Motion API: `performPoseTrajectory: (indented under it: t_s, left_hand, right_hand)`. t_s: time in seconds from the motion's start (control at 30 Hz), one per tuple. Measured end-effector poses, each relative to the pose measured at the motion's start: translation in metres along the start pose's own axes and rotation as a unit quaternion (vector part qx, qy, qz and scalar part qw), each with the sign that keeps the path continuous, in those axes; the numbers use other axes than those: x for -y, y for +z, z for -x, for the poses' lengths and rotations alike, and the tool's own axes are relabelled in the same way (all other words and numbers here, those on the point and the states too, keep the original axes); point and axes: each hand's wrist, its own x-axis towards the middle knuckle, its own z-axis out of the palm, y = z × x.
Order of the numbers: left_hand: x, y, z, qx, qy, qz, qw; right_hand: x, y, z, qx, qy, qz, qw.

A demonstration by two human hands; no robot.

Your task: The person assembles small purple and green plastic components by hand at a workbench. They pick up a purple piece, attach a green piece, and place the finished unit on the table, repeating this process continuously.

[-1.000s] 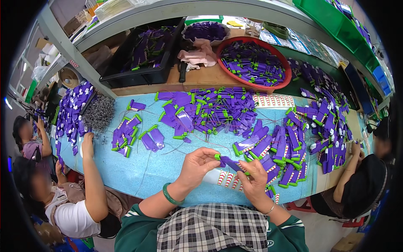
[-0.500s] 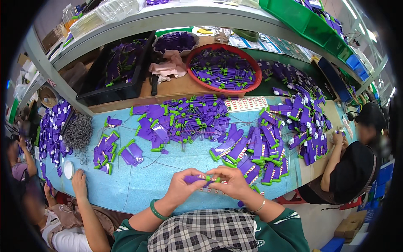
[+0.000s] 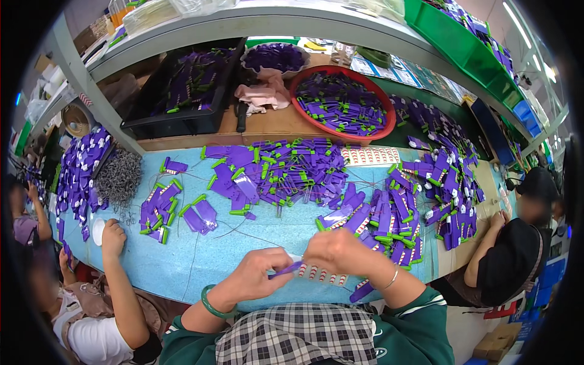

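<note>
Low over the front of the blue table, my left hand [image 3: 261, 274] is closed on a flat purple plastic piece [image 3: 286, 269]. My right hand [image 3: 337, 252] is at that piece's right end, its fingers bent and closed; what they pinch is hidden behind the hand. Just below my right hand lies a white sheet of red-striped stickers [image 3: 322, 275]. A loose purple-and-green piece [image 3: 363, 291] rests beside the sheet. To the right is a heap of purple pieces with green ends [image 3: 395, 219], several bearing striped stickers.
A large purple-and-green pile [image 3: 298, 170] covers the table's middle, with a smaller group [image 3: 161, 207] to its left. Behind stand a red basin [image 3: 389, 125] and a black tray [image 3: 170, 126]. A shelf beam [image 3: 267, 27] spans above. Co-workers sit at left and right; one hand [image 3: 113, 238] touches a white lid [image 3: 98, 232].
My right hand has turned over and moved up, now covering the piece's right end. The green end seen between my hands is hidden. The whole view has shifted slightly.
</note>
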Motion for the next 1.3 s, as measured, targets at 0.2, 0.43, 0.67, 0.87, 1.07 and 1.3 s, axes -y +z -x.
performPoseTrajectory:
  t_s: [0.2, 0.43, 0.67, 0.87, 1.07, 1.3]
  left_hand:
    - [-0.008, -0.010, 0.007, -0.203, -0.096, 0.127, 0.966]
    - [0.011, -0.010, 0.012, -0.352, 0.002, 0.299, 0.887]
    - [0.024, -0.002, 0.011, -0.354, -0.007, 0.319, 0.879]
    - [0.023, 0.004, 0.009, -0.340, -0.011, 0.308, 0.889]
    - [0.033, 0.000, 0.017, -0.347, -0.032, 0.306, 0.886]
    - [0.028, 0.007, 0.013, -0.334, -0.036, 0.329, 0.883]
  right_hand:
    - [-0.065, -0.009, -0.018, 0.002, 0.124, 0.330, 0.936]
    - [-0.086, 0.018, -0.019, 0.018, 0.185, 0.330, 0.925]
    - [-0.063, 0.013, -0.031, -0.021, 0.224, 0.298, 0.928]
    - [-0.078, 0.038, -0.032, -0.013, 0.242, 0.342, 0.908]
    - [-0.063, 0.025, -0.041, -0.012, 0.269, 0.309, 0.912]
    - [-0.073, 0.043, -0.048, -0.046, 0.261, 0.301, 0.916]
